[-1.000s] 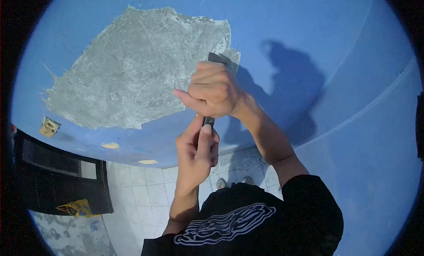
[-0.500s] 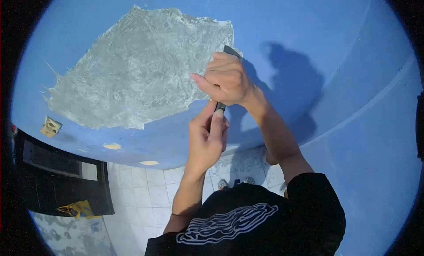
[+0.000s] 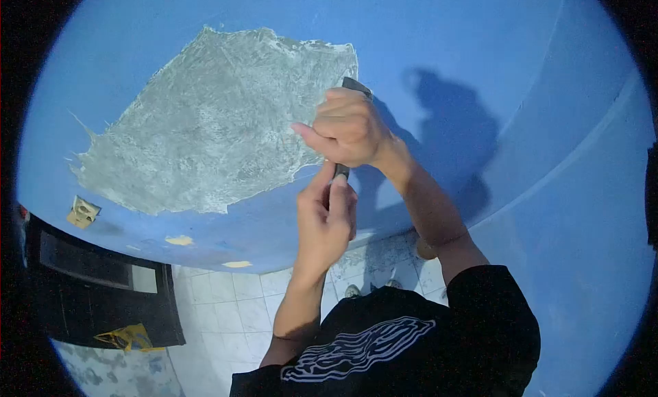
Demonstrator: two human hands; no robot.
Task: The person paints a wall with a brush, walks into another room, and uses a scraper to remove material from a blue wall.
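Observation:
A dark scraper (image 3: 357,87) lies against the blue wall (image 3: 439,27), at the right edge of a bare grey patch (image 3: 199,116). My right hand (image 3: 348,128) is closed round its middle, with the thumb sticking out to the left. Below it, my left hand (image 3: 323,215) pinches the lower end of the scraper between thumb and fingers. Most of the tool is hidden by my right hand; just its flat dark top end and a short piece between the hands show. Ragged, pale paint edges border the grey patch.
A wall socket (image 3: 83,212) sits low on the left, near two small pale chips (image 3: 179,240) in the paint. Below are white floor tiles (image 3: 219,308), a dark piece of furniture (image 3: 75,294) and a yellow bag (image 3: 130,337). My shadow (image 3: 456,123) falls on the wall at right.
The view has tilted slightly, so the wall patch appears a little lower. Both hands keep their hold on the scraper, and its top end looks turned a little flatter.

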